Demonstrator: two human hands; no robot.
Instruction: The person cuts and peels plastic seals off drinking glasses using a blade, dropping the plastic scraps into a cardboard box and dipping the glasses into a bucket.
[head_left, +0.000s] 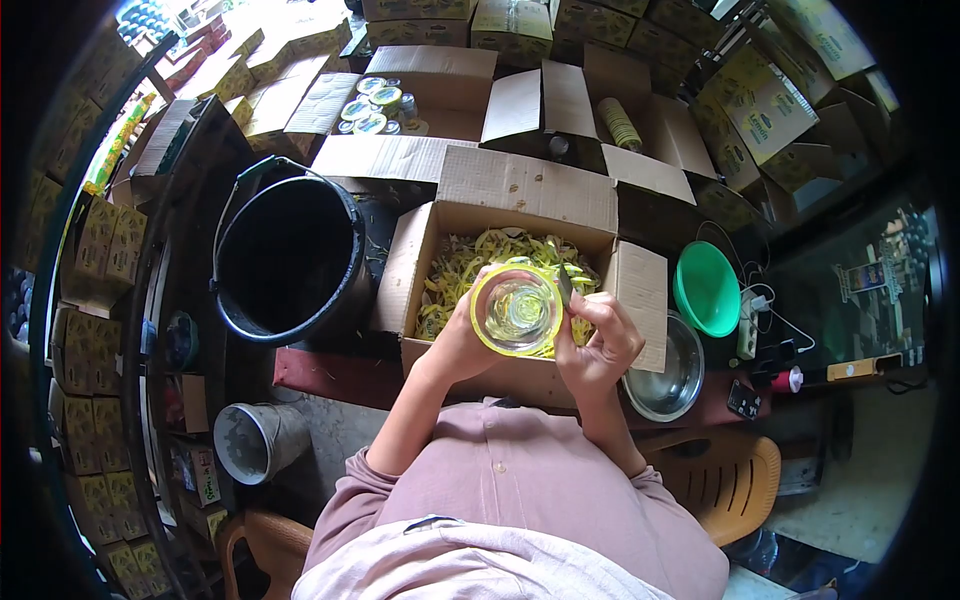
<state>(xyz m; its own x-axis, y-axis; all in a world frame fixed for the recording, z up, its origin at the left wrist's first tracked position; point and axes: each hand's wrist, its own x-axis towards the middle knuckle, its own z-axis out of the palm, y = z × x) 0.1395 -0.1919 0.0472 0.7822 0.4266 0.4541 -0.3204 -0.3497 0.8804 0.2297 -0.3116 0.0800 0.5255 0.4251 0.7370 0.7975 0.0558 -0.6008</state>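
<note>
My left hand (455, 335) is wrapped around a clear round cup (520, 308) with a yellow rim, its open mouth tilted up toward me. At the cup's right side, my right hand (602, 345) pinches a small dark blade-like tool (565, 285) against or very near the rim; contact is hard to make out. Below both hands stands an open cardboard box (530, 190). A loose heap of yellow-green strips (455, 262) fills it, partly hidden by my hands and the cup.
A black bucket (290, 260) stands left of the box, a grey bucket (262, 440) on the floor. To the right are a green bowl (707, 288) and a metal bowl (680, 365). Behind, one open carton holds lidded cups (370, 105), another a cup stack (618, 125).
</note>
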